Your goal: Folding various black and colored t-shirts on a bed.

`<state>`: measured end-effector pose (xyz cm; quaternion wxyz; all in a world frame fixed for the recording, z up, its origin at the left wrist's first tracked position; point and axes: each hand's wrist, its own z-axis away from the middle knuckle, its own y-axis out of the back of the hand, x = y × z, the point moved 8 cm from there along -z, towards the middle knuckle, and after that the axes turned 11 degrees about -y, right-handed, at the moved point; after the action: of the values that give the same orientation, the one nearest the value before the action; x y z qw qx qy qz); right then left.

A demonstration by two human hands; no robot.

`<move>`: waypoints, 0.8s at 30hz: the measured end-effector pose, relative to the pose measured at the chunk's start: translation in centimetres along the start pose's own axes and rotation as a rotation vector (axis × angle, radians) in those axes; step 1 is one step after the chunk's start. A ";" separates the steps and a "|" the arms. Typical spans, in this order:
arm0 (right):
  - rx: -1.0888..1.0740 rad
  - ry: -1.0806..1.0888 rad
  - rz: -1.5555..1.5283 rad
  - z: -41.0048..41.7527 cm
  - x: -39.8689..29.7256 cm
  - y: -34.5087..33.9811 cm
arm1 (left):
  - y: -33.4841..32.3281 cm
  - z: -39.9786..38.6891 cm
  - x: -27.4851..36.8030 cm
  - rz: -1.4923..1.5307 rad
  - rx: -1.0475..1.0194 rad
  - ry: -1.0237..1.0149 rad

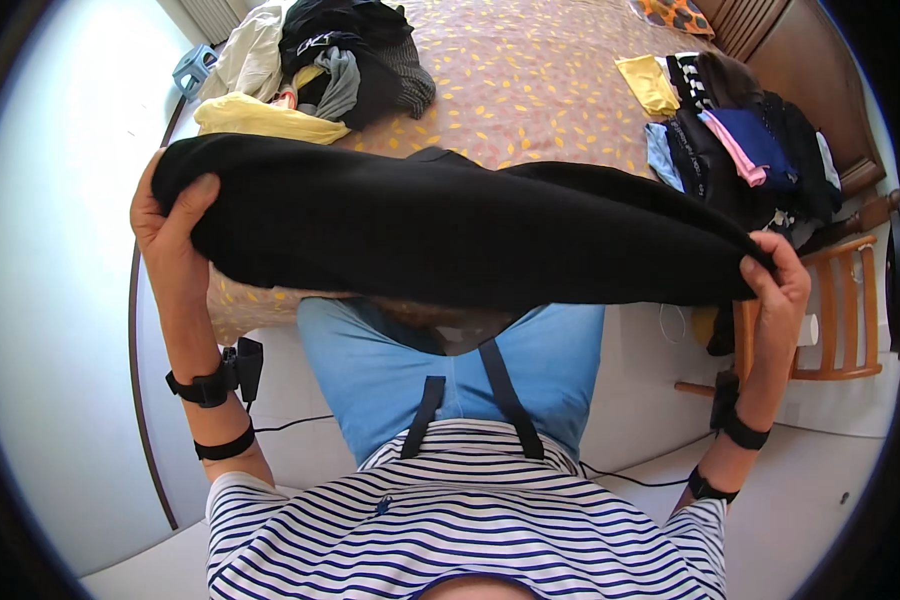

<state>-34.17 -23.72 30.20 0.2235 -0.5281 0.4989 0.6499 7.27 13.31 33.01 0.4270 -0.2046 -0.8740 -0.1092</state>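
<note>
A black cloth garment (435, 225) is stretched sideways in the air between my two hands, above my lap and the near edge of the bed. My left hand (176, 214) grips its left end, thumb on the near face and fingers behind. At the right end, my right hand (778, 277) pinches a corner between thumb and fingers. The garment's upper edge is parted toward the right, showing a fold or opening. Which kind of garment it is, I cannot tell.
On the patterned bedsheet (517, 82) lie a loose heap of clothes (375, 60) at the back left and folded clothes (765, 142) at the right, near the wooden headboard (817, 82). A wooden chair (832, 315) stands right; a blue plastic stool (193, 69) stands far left.
</note>
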 end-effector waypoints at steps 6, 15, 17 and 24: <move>-0.093 0.295 0.338 -9.8 -3.0 -7.6 | 0.4 -3.1 -4.7 -0.268 -0.013 -0.086; -0.039 0.063 0.373 -17.0 15.5 -16.7 | 6.3 4.1 -28.2 -0.864 -0.122 0.135; -0.094 -0.121 0.401 -14.0 21.7 -15.5 | 6.6 8.0 -30.6 -0.738 -0.065 0.326; 0.002 -0.542 0.267 -8.2 30.1 -18.1 | 7.5 15.5 -32.8 -0.366 0.320 0.895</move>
<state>-25.90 -30.85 -4.15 0.2615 -0.2648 0.4865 0.7904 17.87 16.99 -2.24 0.7595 0.0868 -0.6327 -0.1240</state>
